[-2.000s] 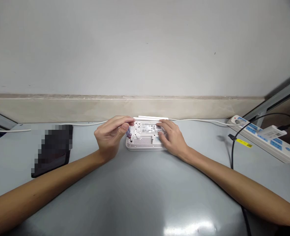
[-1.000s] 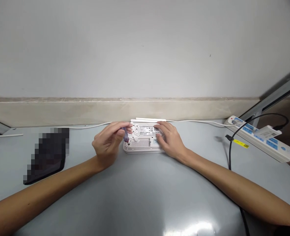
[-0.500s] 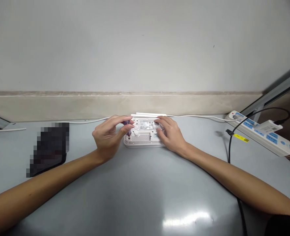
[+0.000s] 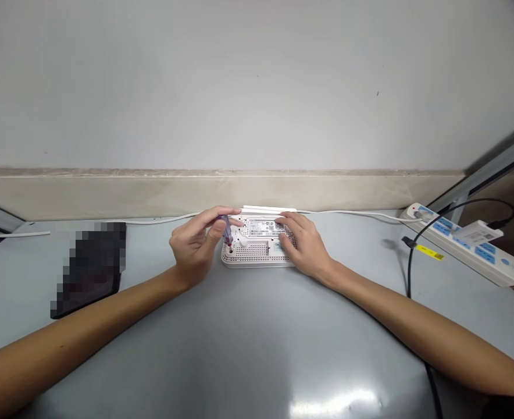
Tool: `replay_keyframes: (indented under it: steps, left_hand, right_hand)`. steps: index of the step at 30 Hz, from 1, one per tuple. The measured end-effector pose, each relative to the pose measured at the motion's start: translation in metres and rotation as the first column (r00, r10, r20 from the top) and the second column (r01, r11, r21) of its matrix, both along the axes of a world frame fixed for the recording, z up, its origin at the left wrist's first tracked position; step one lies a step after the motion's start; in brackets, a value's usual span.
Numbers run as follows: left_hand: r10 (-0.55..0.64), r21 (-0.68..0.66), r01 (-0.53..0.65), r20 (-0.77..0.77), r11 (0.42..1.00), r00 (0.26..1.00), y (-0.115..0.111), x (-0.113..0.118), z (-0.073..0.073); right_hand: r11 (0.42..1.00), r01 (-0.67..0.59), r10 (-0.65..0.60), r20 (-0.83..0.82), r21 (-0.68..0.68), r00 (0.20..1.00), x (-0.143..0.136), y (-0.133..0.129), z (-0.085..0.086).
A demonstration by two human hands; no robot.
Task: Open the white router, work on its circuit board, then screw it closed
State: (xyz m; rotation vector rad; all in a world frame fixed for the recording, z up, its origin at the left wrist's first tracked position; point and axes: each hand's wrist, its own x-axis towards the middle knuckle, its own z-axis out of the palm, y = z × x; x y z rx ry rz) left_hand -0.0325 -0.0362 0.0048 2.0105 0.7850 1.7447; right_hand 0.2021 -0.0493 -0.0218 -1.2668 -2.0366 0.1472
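Observation:
A white router-like device [image 4: 252, 263] with vent holes and a printed label lies on the grey table, its antennas [image 4: 269, 209] along the back edge. My left hand [image 4: 197, 244] pinches a small screwdriver [image 4: 227, 231] with a translucent purple handle between thumb and fingers. The screwdriver's tip points down at a hole in the device's front left corner. My right hand [image 4: 306, 244] rests over the device's right end, fingers spread and pressing lightly on its top, hiding part of the label.
At the left lies a dark, pixelated flat object [image 4: 93, 267]. A white power strip [image 4: 466, 244] with blue sockets and a plugged adapter [image 4: 479, 233] stands at the right. A black cable [image 4: 409, 273] passes under my right forearm; a white cable [image 4: 353, 213] runs behind the device.
The view has shifted slightly, so everything sits a little lower. My left fingers have changed position around the screwdriver, showing more of its handle. My right hand stays on the device.

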Motion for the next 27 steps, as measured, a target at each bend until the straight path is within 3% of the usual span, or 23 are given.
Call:
replay_keyframes:
  steps: [5,11,17,20,24,27]
  left_hand:
    - [-0.002,-0.019,0.003,0.005,1.000,1.000,0.0006,-0.0019,-0.0031]
    - [0.143,0.071,-0.143,-0.008,0.987,0.990,0.0058,-0.0019,-0.0029]
    - [-0.005,0.033,0.004,0.042,0.999,0.999,-0.0001,0.0011,-0.0042]
    - [-0.015,-0.006,0.016,0.049,1.000,0.999,-0.0030,0.0020,-0.0050]
    - [0.034,-0.011,-0.033,0.034,0.999,0.999,0.0007,0.0005,-0.0052]
    - [0.118,0.077,-0.119,0.018,0.990,0.993,0.0057,-0.0012,-0.0044]
  right_hand:
    - [1.000,0.002,-0.002,0.003,-0.004,1.000,0.0001,0.0001,-0.0002]
    - [1.000,-0.003,0.003,0.002,0.002,1.000,0.0003,0.0005,-0.0006]
    - [1.000,-0.001,0.001,-0.002,0.003,1.000,-0.0003,0.0000,0.0004]
    - [1.000,-0.002,0.002,0.003,0.001,1.000,-0.0003,-0.0001,0.0008]
    - [1.000,-0.006,0.006,0.001,-0.006,1.000,0.0001,0.0003,0.0005]
    - [1.000,-0.005,0.005,-0.005,-0.001,1.000,0.0002,0.0005,-0.0004]
